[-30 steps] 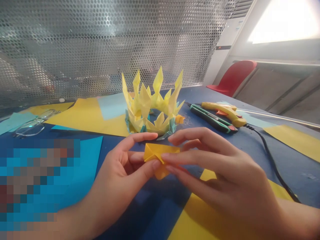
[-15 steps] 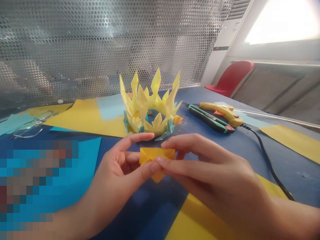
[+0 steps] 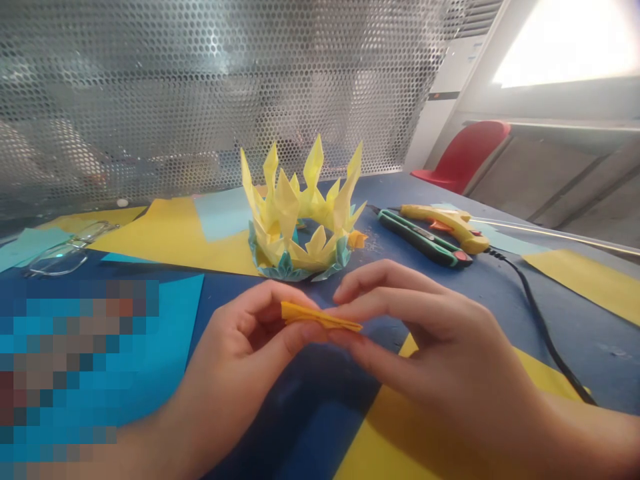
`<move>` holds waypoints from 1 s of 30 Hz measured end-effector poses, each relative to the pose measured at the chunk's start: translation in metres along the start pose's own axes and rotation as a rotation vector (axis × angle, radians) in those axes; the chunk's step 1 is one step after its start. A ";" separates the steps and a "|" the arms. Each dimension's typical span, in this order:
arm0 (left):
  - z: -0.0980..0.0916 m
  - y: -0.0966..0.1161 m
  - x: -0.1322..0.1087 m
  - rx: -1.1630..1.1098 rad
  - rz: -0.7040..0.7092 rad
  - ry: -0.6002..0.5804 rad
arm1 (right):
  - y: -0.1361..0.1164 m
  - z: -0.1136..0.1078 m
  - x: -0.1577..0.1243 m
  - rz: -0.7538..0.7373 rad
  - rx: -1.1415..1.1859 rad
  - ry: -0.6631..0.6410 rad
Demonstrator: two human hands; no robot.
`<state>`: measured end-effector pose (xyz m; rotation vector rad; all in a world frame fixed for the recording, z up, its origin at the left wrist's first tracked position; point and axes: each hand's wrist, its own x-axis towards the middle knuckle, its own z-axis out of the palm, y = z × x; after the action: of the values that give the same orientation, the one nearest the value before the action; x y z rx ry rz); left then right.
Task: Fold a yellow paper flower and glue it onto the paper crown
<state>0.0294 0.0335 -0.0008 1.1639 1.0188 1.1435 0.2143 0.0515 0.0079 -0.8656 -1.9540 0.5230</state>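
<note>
A small folded yellow paper [image 3: 320, 316] is pinched between both hands, its thin edge towards the camera. My left hand [image 3: 250, 353] grips its left part, thumb below and fingers above. From the other side my right hand [image 3: 430, 340] pinches the right part with thumb and fingertips. Just beyond the hands stands a pale yellow paper crown [image 3: 285, 213] with tall points and teal folded pieces round its base. A small orange folded piece [image 3: 357, 239] sits at the crown's right side.
Right of the crown lie a green cutter [image 3: 425, 238] and a yellow glue gun [image 3: 450, 225] with a black cable [image 3: 533, 310]. Glasses [image 3: 65, 257] and yellow sheets [image 3: 165, 233] lie left. A blue sheet [image 3: 170, 347] is near left, a yellow sheet [image 3: 395, 433] near right.
The folded yellow paper has tilted from showing its face to nearly edge-on. My left index finger has come down onto it, and the right fingers have closed over its right part.
</note>
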 end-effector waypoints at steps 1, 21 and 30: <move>0.000 0.000 0.000 0.028 0.022 0.001 | 0.000 0.000 0.000 0.000 0.015 -0.008; -0.003 -0.005 0.003 0.009 0.043 0.032 | -0.003 0.001 -0.002 0.091 0.145 -0.058; -0.003 -0.005 0.004 -0.045 0.063 0.062 | 0.001 0.002 -0.003 0.101 0.273 -0.117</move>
<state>0.0276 0.0380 -0.0061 1.1379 1.0039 1.2530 0.2139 0.0505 0.0045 -0.7756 -1.8924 0.8952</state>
